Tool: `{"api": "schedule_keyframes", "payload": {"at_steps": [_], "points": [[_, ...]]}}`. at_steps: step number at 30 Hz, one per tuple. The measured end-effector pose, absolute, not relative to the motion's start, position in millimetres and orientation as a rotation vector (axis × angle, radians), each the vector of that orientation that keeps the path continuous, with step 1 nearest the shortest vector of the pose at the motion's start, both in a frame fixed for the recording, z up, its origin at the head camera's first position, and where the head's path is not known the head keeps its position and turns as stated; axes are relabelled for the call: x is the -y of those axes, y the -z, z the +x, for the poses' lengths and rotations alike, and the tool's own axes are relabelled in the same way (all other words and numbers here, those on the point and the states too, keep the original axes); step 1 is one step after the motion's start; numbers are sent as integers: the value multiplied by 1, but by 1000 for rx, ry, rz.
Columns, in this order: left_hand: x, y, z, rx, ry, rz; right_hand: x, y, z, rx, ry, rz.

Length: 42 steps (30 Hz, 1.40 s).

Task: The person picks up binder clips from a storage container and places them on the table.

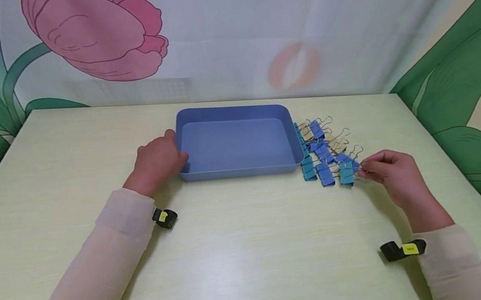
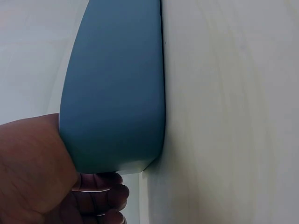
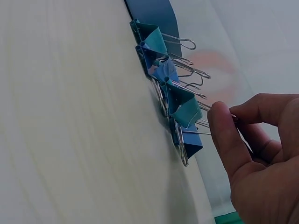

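Observation:
A shallow blue tray [image 1: 242, 173] lies on the table, its left end gripped by my left hand [image 1: 158, 163]. The thumb is over the rim, and the left wrist view shows the other fingers curled by the outer wall [image 2: 114, 88]. Against the tray's right side is a cluster of binder clips in blue, teal and cream, with their wire handles sticking out. At the near right of this cluster, my right hand [image 1: 392, 174] pinches the wire handle of a binder clip between thumb and forefinger. A teal clip [image 3: 183, 107] is just beside the fingertips.
The light wooden table [image 1: 250, 255] extends in front of the tray and to both sides. A white curtain [image 1: 229, 35] with a printed pink flower hangs behind the table's far edge. Green leaf-patterned cloth [image 1: 476, 113] borders the right side.

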State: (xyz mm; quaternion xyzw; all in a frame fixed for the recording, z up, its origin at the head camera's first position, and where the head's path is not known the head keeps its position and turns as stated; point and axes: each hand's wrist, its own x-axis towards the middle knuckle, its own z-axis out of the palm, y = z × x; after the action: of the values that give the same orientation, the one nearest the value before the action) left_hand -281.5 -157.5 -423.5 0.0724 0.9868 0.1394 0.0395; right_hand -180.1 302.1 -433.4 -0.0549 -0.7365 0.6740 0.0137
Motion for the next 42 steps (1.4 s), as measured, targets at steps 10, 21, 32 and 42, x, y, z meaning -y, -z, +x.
{"api": "schedule_keyframes", "payload": {"at_steps": [10,21,32,42], "points": [[158,424,-280,-3020,-420,218,-301,437,-183,2346,-2054,-187],[159,422,-279,-3002,-403,209,-300,439,-184,2369,-2034,-218],[170,426,-284,-2939,-475,202,-294,443,-188,2437,-1951,-252],[188,457,-285,-2843,-698,144,-291,453,-189,2779,-1487,-392]]}}
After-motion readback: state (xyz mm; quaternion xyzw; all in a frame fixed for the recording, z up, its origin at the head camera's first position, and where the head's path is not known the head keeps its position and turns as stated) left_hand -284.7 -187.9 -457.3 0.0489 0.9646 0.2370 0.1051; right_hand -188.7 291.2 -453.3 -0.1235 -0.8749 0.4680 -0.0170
